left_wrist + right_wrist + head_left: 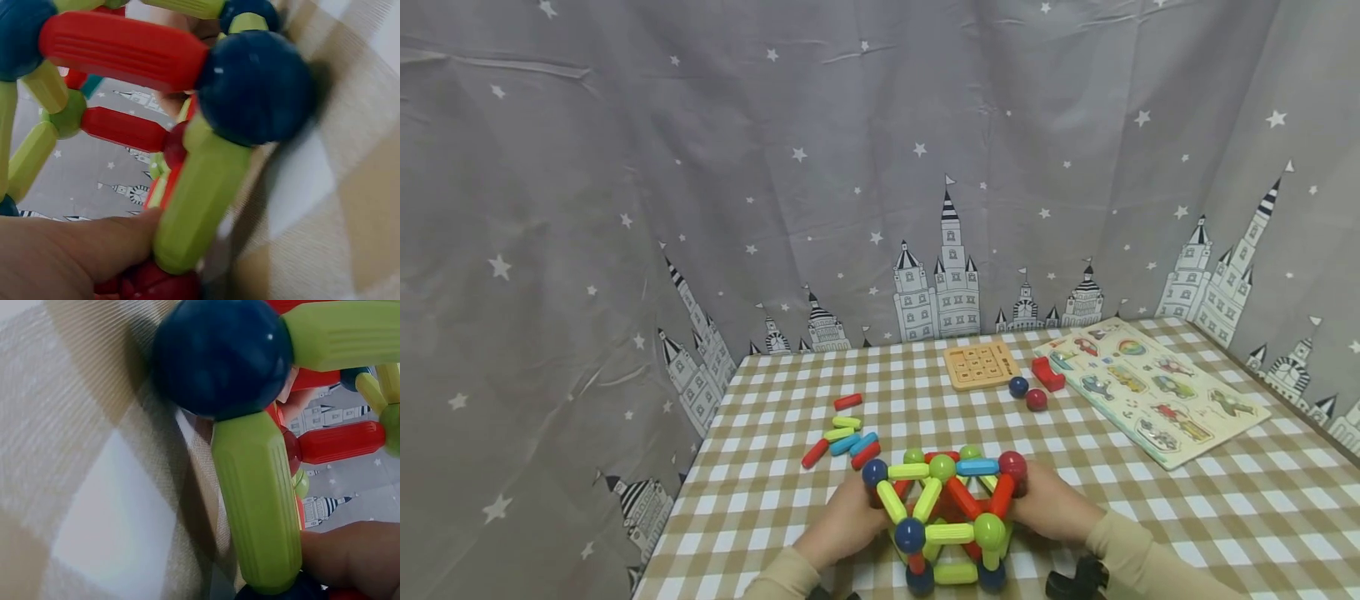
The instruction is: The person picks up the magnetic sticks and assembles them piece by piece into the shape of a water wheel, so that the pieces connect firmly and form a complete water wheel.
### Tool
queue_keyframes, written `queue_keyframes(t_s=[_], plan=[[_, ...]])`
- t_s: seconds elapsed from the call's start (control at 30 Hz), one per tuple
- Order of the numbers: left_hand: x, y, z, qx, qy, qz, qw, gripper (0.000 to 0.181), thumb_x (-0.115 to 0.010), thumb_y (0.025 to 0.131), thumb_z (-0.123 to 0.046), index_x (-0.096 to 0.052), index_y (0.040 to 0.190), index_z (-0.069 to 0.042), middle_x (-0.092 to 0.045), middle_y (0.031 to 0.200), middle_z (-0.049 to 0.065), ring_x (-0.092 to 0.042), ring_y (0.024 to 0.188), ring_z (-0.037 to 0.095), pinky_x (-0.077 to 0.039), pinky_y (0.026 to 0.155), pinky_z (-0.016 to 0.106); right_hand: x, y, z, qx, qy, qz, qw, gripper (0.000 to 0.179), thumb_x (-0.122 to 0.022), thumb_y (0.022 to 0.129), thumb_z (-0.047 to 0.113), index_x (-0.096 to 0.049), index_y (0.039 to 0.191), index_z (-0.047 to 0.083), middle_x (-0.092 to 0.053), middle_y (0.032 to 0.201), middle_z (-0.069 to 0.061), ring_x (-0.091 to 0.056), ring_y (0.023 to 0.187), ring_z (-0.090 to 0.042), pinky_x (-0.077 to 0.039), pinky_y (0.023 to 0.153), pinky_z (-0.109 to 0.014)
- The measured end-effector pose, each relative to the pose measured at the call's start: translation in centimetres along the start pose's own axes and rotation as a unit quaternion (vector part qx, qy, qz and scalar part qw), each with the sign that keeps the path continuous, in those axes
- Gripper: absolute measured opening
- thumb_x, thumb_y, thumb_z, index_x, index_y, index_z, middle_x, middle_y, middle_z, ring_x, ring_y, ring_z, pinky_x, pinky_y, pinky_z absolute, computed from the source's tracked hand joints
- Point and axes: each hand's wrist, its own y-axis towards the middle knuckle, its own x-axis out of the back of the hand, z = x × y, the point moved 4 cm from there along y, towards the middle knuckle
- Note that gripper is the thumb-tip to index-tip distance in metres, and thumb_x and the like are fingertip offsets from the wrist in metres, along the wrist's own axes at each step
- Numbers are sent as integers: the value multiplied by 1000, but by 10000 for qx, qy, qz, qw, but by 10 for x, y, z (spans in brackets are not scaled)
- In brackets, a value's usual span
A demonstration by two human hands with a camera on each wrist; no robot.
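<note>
Between both hands stands a magnetic ball-and-rod structure [951, 533], built of lime, red and blue rods joined by coloured balls. My left hand [853, 517] grips its left side, the fingers partly hidden behind the frame. On the opposite side, my right hand [1051, 502] holds it below a red ball [1012, 464]. The left wrist view shows the left thumb [106, 244] against a lime rod [203, 197] above a dark red ball. In the right wrist view the right thumb [356, 553] lies by another lime rod [257, 500]. Lower navy balls sit close over the tablecloth.
Loose red, lime and blue rods [845, 444] lie at the left on the checked tablecloth [760, 500]. Farther back are a wooden number puzzle [981, 365], a navy ball [1018, 387], a dark red ball [1037, 400], a red block [1048, 374] and a picture puzzle board [1157, 392].
</note>
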Motion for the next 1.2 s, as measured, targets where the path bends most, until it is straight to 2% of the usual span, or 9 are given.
queue_keyframes(t_s=[0.2, 0.3, 0.43, 0.6, 0.7, 0.83, 0.93, 1.03, 1.2], plan=[[2, 1, 1, -200, 91, -369, 9991, 34, -82, 85, -20, -69, 112, -5, -70, 97, 5, -59, 83, 17, -52, 72, 35, 2, 2, 2, 153, -118, -282, 9994, 23, -78, 83, 11, -73, 104, 4, -67, 85, -2, -56, 75, -19, -47, 70, -30], [5, 5, -2, -549, 192, -707, 9958, 25, -82, 86, -23, -69, 102, -8, -67, 89, 2, -60, 81, 16, -53, 71, 33, 9, 3, 7, 383, -367, -662, 9964, 31, -82, 83, 13, -72, 111, 5, -72, 99, -3, -63, 87, -20, -55, 83, -39], [12, 12, -8, -1152, 513, -1260, 9840, 33, -84, 87, -25, -69, 109, -5, -70, 101, 6, -66, 95, 22, -56, 84, 41, 19, 6, 13, 726, -800, -1191, 9870, 46, -85, 83, 18, -67, 123, 6, -72, 116, -8, -67, 103, -25, -54, 97, -55], [16, 19, -12, -1613, 1134, -1763, 9644, 46, -84, 83, -12, -67, 124, -2, -70, 113, 10, -64, 108, 26, -55, 95, 48, 25, 10, 15, 1211, -1104, -1523, 9746, 56, -84, 81, 8, -61, 131, 5, -71, 115, -8, -66, 102, -24, -55, 96, -54], [17, 20, -13, -1708, 1194, -1902, 9594, 54, -83, 79, -1, -65, 129, -7, -67, 116, 6, -62, 109, 22, -55, 95, 46, 26, 11, 15, 1342, -1142, -1624, 9709, 65, -85, 79, 2, -57, 137, 6, -69, 121, -9, -65, 108, -26, -55, 97, -54], [19, 19, -16, -2066, 1054, -2246, 9464, 50, -85, 85, -14, -64, 130, -13, -64, 116, 0, -60, 108, 14, -56, 93, 39, 29, 9, 18, 1803, -1445, -1986, 9525, 64, -85, 84, 9, -55, 141, 12, -67, 123, -5, -65, 110, -24, -59, 93, -49], [19, 17, -18, -2498, 1146, -2625, 9250, 48, -84, 88, -29, -65, 129, -14, -64, 112, -4, -59, 103, 10, -54, 89, 35, 30, 7, 21, 2313, -1732, -2312, 9290, 61, -85, 85, 16, -56, 139, 13, -67, 119, -1, -67, 102, -16, -61, 86, -40], [18, 15, -18, -2753, 1338, -2855, 9082, 49, -84, 87, -30, -65, 130, -15, -64, 111, -5, -58, 101, 10, -53, 87, 35, 30, 5, 21, 2692, -1836, -2422, 9139, 63, -86, 83, 15, -56, 139, 11, -66, 115, 0, -66, 96, -11, -62, 82, -33], [17, 11, -18, -2810, 1537, -2993, 8988, 51, -85, 86, -31, -65, 130, -15, -65, 115, -5, -58, 102, 10, -54, 87, 35, 28, 1, 23, 3127, -2110, -2605, 8887, 63, -87, 80, 14, -58, 136, 6, -66, 113, -2, -66, 94, -10, -62, 82, -34]])
